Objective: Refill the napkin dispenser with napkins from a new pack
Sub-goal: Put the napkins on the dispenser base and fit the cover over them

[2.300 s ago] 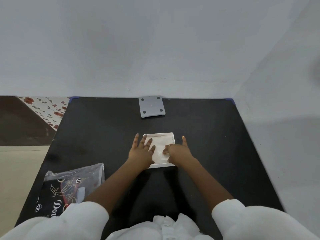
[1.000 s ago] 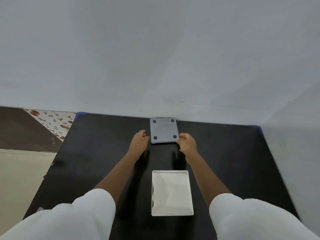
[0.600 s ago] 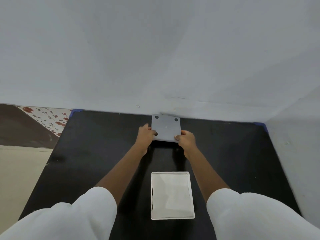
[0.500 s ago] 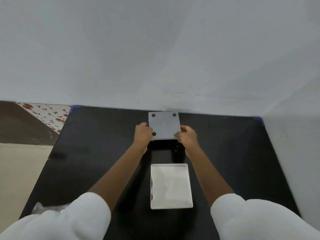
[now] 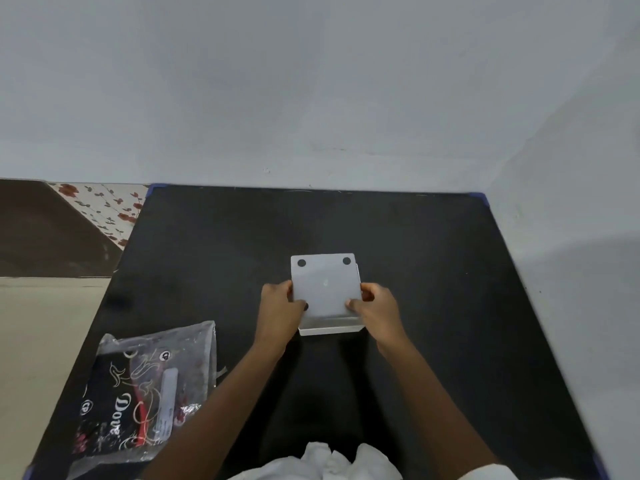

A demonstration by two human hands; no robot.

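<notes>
Flat grey square plate with black round feet (image 5: pixel 325 285), held from both sides above the white rectangular dispenser box (image 5: pixel 330 330) at the centre of the black tabletop (image 5: pixel 433 271). Two black feet exposed at the far corners of the plate; near corners covered by thumbs. Plate tilted slightly, far edge raised toward the wall, near edge level with or just inside the box rim; contact between plate and box hard to confirm from this angle. Only the near wall and a thin strip of the right wall of the box visible beneath the plate. Napkins inside the box hidden by the plate.

Left hand (image 5: pixel 278 313): closed on the left edge of the plate, thumb on top near the corner, fingers curled under.

Right hand (image 5: pixel 375 311): closed on the right edge of the plate, thumb on top, fingers wrapped at the side.

Clear plastic napkin pack with black and red printed wrapper (image 5: pixel 145 393): flat on the tabletop at the near left, well apart from the box, far end loose and crumpled.

Crumpled white tissue (image 5: pixel 337 459): at the near edge of the tabletop, between the forearms.
</notes>
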